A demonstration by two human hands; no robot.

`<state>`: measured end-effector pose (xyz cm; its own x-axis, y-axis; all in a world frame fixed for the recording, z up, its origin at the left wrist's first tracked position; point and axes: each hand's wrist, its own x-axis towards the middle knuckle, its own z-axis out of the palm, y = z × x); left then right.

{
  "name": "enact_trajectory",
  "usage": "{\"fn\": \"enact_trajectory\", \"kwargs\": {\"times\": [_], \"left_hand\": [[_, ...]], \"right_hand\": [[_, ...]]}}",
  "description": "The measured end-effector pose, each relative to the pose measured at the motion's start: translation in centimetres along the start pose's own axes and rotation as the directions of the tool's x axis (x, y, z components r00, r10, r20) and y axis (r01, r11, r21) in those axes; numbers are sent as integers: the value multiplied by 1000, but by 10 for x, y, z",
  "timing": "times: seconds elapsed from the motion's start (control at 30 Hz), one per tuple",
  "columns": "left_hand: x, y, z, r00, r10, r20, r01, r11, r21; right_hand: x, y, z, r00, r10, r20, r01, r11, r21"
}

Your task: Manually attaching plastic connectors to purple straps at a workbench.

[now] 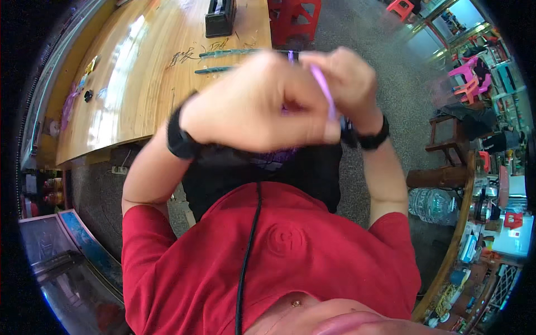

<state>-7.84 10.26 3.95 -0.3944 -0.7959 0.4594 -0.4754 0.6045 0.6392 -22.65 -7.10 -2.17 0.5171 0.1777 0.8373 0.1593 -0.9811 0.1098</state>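
My left hand point(251, 103) is closed, with its thumb and fingers pressed around one end of a thin purple strip point(322, 88). Close beside it, my right hand point(349, 78) is curled in a pinch at the strip's upper end. The strip runs slanted between the two hands, and motion blur hides its exact kind. On the table behind my left hand lie two thin dark green stems point(214, 70), the farther one partly covered by the hand. A small purple piece point(291, 56) shows beside that farther stem, between my hands.
The wooden table point(151, 72) fills the upper left, with a black tape dispenser point(220, 19) at its far side. A red plastic stool point(295, 19) stands past its right edge. To the right are a wooden stool point(446, 134), a large clear water bottle point(432, 205) and a cluttered counter point(466, 223).
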Motion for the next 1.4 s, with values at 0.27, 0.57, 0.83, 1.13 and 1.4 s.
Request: {"fn": "enact_trajectory", "kwargs": {"times": [0.27, 0.57, 0.83, 1.13, 1.4], "left_hand": [[48, -37, -58, 822, -441, -360, 401, 898, -184], [47, -151, -39, 872, -381, -309, 442, 883, 158], [39, -188, -20, 924, -285, -254, 366, 852, 375], [41, -205, -2, 892, -431, -137, 436, 738, 515], [45, -199, -3, 860, -489, -148, 493, 719, 490]], "right_hand": [[5, 123, 73, 760, 644, 93, -642, 719, 267], [-25, 151, 117, 570, 707, 419, -820, 521, 236], [-42, 152, 120, 492, 644, 585, -868, 411, 278], [-109, 95, 125, 69, 461, 884, -997, -8, 82], [-142, 59, 108, 198, 637, 745, -865, -244, 438]]}}
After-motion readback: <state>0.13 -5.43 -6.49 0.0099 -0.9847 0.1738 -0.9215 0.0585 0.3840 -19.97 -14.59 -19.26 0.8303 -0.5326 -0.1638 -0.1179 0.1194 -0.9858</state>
